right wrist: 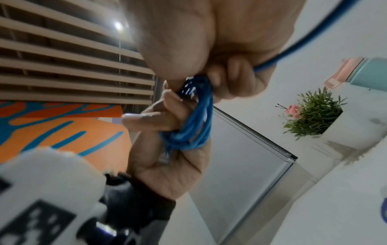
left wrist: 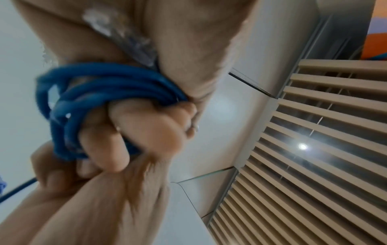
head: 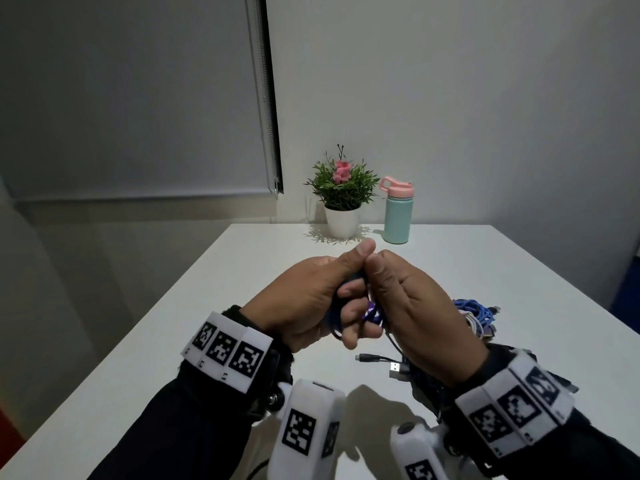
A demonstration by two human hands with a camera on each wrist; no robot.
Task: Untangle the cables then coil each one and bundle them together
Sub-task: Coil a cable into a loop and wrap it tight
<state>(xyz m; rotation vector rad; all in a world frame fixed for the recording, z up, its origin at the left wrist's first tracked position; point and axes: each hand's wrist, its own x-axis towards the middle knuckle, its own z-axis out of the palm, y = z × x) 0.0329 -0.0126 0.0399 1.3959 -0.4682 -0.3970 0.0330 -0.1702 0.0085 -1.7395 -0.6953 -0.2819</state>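
The white surface point(head: 194, 323) stretched away to the wall, where a roller blind point(head: 131, 98) hung at the far left. At the far edge of the surface a potted plant point(head: 342, 192) with pink flowers stood just beside a mint bottle point(head: 397, 213) with a pink lid, the two close but apart. Both forearms, in dark sleeves with marker-printed white bands at the wrists, met above the middle of the surface. The left hand point(head: 304, 299) was closed, its fingers curled round a blue cable coil point(left wrist: 87, 102) of several loops, with the thumb raised on top. The right hand point(head: 412, 306) faced it, thumbs nearly touching, and its fingers pinched the same coil; a loose strand of blue cable ran out of that grip. The coil was held in the air between the two hands, clear of the surface. Beyond the right hand a heap of blue and white cables point(head: 476, 315) lay on the surface. Below the hands lay black cables point(head: 398, 362), a small dark plug and a silver USB plug point(head: 394, 368) showing at their ends.
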